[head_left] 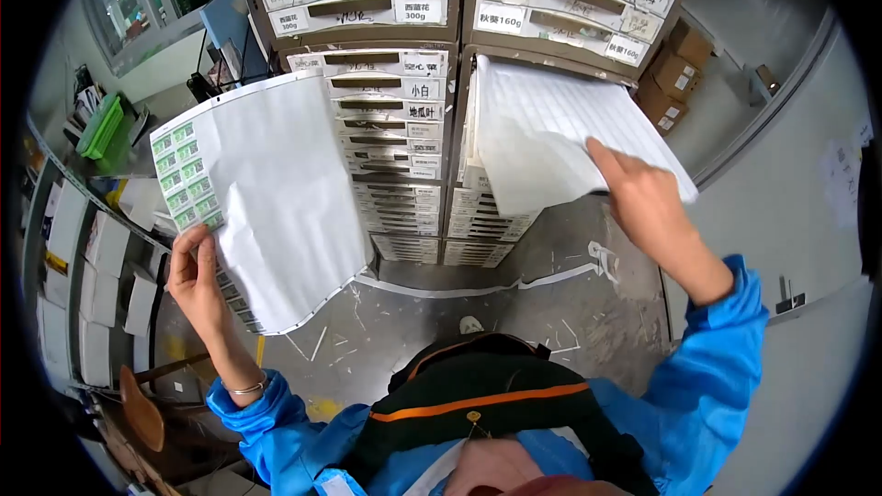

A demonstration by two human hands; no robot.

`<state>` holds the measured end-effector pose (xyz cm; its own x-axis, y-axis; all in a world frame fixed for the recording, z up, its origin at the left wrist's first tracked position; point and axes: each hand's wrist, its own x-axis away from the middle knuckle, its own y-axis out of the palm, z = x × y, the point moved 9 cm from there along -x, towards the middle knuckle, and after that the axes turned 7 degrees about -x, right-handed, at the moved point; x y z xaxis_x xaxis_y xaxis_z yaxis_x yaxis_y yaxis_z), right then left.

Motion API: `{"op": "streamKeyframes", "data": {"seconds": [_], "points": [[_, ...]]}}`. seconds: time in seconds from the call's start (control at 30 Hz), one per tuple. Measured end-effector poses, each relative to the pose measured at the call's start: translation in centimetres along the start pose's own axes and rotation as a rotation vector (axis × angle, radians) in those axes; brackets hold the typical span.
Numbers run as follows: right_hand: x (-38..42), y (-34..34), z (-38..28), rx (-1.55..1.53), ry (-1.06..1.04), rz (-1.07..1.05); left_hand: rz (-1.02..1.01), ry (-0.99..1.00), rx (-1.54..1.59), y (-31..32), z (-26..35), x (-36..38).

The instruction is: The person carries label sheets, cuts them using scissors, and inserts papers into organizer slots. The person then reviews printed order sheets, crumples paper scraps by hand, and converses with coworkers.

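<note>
My left hand [195,280] pinches the left edge of a large sheet of labels [285,193]. Green-and-white printed stickers run down that edge, and the rest of the sheet is bare white and slightly wrinkled. On the other side, my right hand [638,197] grips the near edge of a white sheet [542,165] on a pulled-out drawer in the right column. The fingers lie over the top of the paper, and the thumb is mostly hidden. More white paper [579,96] lies under and behind that sheet.
Two columns of labelled drawers [390,87] stand ahead. On the left are a desk with a green basket [101,129] and shelves of white boxes [99,298]. Cardboard boxes [675,78] are stacked at the back right. Paper scraps litter the floor [432,312].
</note>
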<state>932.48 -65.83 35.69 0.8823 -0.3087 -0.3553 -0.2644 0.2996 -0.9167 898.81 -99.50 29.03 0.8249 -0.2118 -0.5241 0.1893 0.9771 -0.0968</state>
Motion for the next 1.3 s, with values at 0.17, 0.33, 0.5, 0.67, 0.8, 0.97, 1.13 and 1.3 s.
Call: {"op": "streamKeyframes", "data": {"seconds": [0.17,0.33,0.5,0.67,0.8,0.97,1.13,1.3], "points": [[-2.7,1.8,2.9,0.086,0.099,-0.132,-0.033,0.023,-0.011,-0.2,0.9,0.3],[-0.8,-2.2,-0.7,0.212,0.031,-0.106,0.043,-0.088,-0.077,-2.4,-0.4,2.2],[-3.3,1.1,-0.8,0.237,0.038,-0.153,0.021,-0.025,-0.002,-2.2,0.1,2.5],[-5.4,3.2,1.2,0.130,-0.045,0.017,-0.005,-0.048,-0.013,-2.3,-0.8,3.1],[-7.3,5.9,4.4,-0.080,0.020,-0.109,0.019,-0.086,-0.003,-2.5,-1.5,3.5],[-6.6,8.4,5.9,-0.546,0.101,-0.490,0.033,-0.093,-0.032,-2.6,-1.6,3.9],[-5.1,13.4,7.9,-0.297,0.472,-0.703,0.150,-0.213,-0.003,-3.9,-2.7,4.6],[-10.3,2.5,2.3,-0.854,0.178,0.041,0.095,-0.258,-0.091,-4.4,-3.9,4.6]]}}
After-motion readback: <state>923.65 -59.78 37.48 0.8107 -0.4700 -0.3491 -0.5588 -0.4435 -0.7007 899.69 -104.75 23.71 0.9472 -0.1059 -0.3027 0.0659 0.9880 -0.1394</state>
